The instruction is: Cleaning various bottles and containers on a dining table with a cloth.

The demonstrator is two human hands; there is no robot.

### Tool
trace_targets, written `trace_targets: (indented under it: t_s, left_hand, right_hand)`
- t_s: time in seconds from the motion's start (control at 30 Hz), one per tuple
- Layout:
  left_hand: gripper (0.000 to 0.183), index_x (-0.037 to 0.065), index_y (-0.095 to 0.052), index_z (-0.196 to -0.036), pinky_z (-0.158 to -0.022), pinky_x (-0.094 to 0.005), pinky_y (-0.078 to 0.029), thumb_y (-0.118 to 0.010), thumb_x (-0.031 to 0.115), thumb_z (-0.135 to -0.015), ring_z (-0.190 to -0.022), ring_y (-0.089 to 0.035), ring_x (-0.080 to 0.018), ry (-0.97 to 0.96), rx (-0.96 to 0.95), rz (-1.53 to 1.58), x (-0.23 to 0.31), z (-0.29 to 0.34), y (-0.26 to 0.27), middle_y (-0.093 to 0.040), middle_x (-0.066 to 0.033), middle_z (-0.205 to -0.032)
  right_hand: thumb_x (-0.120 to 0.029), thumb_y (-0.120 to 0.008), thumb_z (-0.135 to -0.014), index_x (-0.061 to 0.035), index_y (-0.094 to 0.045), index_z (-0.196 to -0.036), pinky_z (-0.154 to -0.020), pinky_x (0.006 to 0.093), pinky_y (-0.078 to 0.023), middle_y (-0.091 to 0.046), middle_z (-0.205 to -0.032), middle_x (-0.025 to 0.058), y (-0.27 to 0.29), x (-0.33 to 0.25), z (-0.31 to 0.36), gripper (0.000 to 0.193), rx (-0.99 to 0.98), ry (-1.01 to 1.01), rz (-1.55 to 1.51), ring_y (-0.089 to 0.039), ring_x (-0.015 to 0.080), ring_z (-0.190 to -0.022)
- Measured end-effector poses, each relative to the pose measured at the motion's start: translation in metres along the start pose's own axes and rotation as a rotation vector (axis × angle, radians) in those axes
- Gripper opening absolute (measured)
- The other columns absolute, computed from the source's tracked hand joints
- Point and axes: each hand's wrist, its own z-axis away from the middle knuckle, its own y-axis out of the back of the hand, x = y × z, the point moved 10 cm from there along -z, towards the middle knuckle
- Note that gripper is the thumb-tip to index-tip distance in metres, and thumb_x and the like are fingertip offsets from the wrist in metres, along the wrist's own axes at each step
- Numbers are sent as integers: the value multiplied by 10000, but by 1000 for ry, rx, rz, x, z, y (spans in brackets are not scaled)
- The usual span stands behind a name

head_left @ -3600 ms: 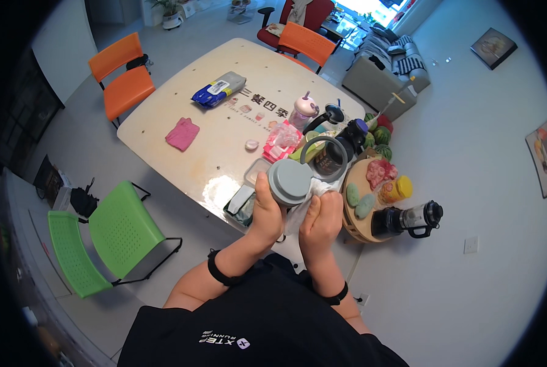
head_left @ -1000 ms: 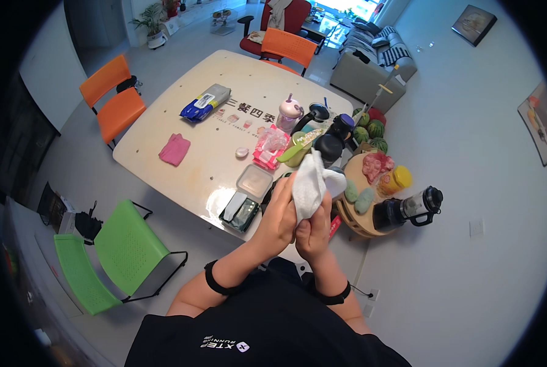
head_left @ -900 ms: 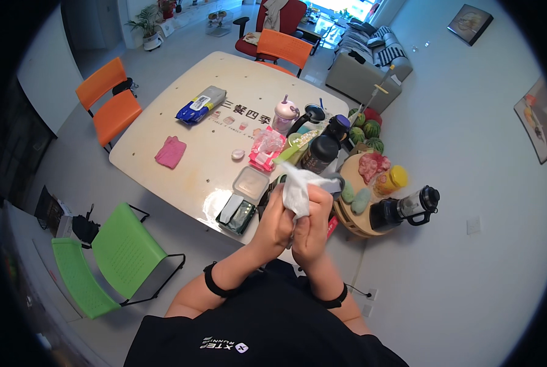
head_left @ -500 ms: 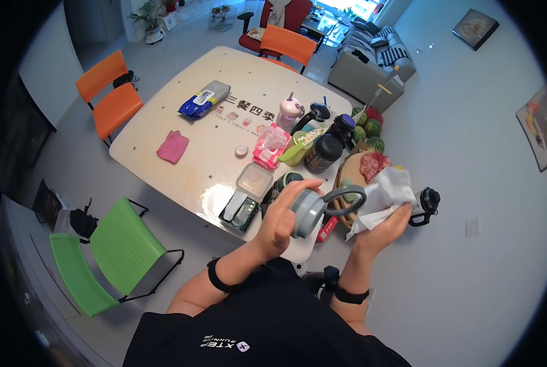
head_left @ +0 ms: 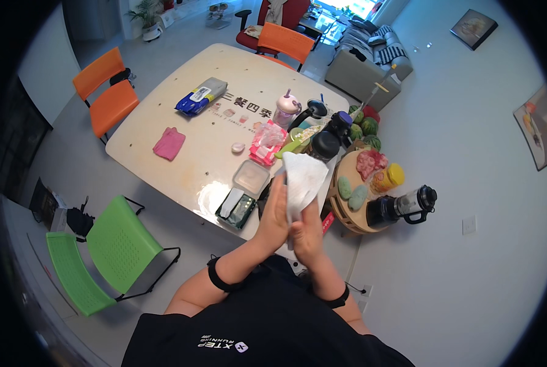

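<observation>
My hands meet just past the table's near right corner. My left hand [head_left: 274,214] is closed round a grey bottle lid, which the cloth and my fingers almost wholly cover. My right hand [head_left: 309,237] grips a white wipe [head_left: 304,177] and presses it over the lid. A dark green wipes pack [head_left: 237,208] and a clear plastic box [head_left: 252,176] lie on the table to the left of my hands. Beyond them stands a black wide bottle [head_left: 323,147], beside a light-green handled vessel [head_left: 295,144].
On the white table [head_left: 163,85] are a pink cloth [head_left: 169,144], a blue-grey wipes pack [head_left: 202,98], a pink soft pack [head_left: 267,147] and a pink tumbler [head_left: 287,110]. A round wooden stand [head_left: 344,168] holds a blender [head_left: 408,206]. A green chair [head_left: 124,248] stands left.
My right hand has swung left from beside the round stand, bringing the wipe against the lid. The lid, with its loop handle, was plainly visible earlier and is now covered.
</observation>
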Motion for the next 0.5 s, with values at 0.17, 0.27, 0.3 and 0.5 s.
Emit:
trace_targets:
  t_s: [0.17, 0.27, 0.3, 0.5]
  left_hand:
    - [490, -92, -396, -1237, -991, -331, -323, -284, 315, -987, -1163, -445, -334, -133, -160, -177, 31, 8, -24, -441, -240, -1227]
    - [473, -70, -448, -1216, -970, -318, -350, -296, 314, -986, -1127, -488, -268, 29, -27, -19, 23, 10, -7, -510, -196, -1182]
    - [473, -70, -448, -1216, -970, -318, -350, -296, 314, -986, -1127, -488, -268, 31, -22, -22, 18, 9, -1, -510, -196, -1182]
    - [366, -6, -500, -1125, -835, -319, -431, -417, 302, -947, -970, -537, -159, 49, 0, -1, -3, 6, 22, -562, -136, -1042]
  right_hand:
    - [-636, -236, -906, 69, -250, -1378, -1047, 337, -251, -305, -1409, 191, 24, 32, -23, 849, 48, -256, -634, -304, 258, -1307]
    - [-592, -249, -923, 70, -232, -1383, -1078, 391, -200, -267, -1424, 226, 21, 19, -20, 806, 96, -141, -306, -263, 352, -1325]
    - [-570, -259, -931, 64, -223, -1388, -1090, 421, -176, -246, -1432, 238, 14, 3, -18, 783, 116, -55, -112, -240, 392, -1330]
    - [-344, -435, -916, -19, -530, -1086, -1040, 583, -190, -410, -1241, 206, -2, -42, -19, 379, 144, 237, 294, -321, 432, -1246]
